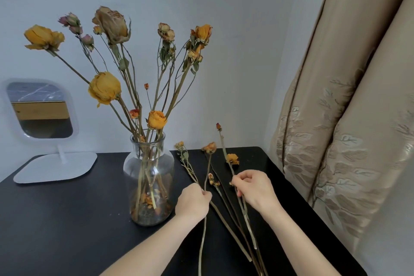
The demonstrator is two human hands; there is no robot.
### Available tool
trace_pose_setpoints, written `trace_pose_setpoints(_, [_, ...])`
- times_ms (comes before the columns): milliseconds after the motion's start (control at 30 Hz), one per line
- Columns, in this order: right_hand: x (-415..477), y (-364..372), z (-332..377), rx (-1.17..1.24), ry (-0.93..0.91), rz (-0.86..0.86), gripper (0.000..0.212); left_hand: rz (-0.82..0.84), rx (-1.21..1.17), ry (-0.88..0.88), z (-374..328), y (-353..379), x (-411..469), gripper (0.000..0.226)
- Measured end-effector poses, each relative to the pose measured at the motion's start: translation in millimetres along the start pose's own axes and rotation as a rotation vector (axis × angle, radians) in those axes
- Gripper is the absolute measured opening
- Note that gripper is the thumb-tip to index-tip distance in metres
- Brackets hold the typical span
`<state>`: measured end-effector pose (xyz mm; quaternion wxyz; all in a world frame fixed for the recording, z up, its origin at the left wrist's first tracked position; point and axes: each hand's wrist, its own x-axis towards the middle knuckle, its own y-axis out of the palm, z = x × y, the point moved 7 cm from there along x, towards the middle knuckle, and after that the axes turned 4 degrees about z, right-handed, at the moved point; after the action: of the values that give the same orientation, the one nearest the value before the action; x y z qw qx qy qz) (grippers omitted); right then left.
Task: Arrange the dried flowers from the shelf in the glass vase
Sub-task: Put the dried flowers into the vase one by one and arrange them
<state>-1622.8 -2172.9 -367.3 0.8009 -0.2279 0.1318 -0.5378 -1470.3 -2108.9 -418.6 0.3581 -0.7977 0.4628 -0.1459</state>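
A big tan curtain is hanging far to the right of the glass vase, next to a pale wall. The vase is standing on a black surface. A white mirror is sitting to its left. Tall dried flowers, yellow and orange, are sticking out of the vase. Loose stems are lying just right of it. The left hand is pinching an orange-headed stem there. The right hand is pinching another.
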Motion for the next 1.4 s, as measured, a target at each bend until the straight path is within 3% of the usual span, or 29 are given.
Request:
trace_pose_setpoints(167, [-3,-8,7,0.112,-0.007,-0.131,0.01,-0.027,-0.006,0.161,-12,-24,-24,0.047])
trace_pose_setpoints(300, [-8,-15,18,0.206,-0.035,-0.18,0.009,-0.084,-0.052,0.266,-18,-54,-45,0.027])
trace_pose_setpoints(433, [-15,-19,33,0.304,-0.075,-0.224,0.01,-0.117,-0.12,0.413,-29,-86,-70,0.021])
trace_pose_setpoints(867, [-40,-3,105,0.303,-0.288,-0.203,0.014,-0.189,-0.392,0.826,-65,-199,-171,0.012])
trace_pose_setpoints(1167, [-53,19,134,0.287,-0.356,-0.144,0.01,-0.463,-0.406,0.814,-96,-263,-157,0.008])
trace_pose_setpoints(1400, [-57,19,137,0.278,-0.371,-0.136,0.012,-0.585,-0.404,0.802,-104,-281,-150,0.009])
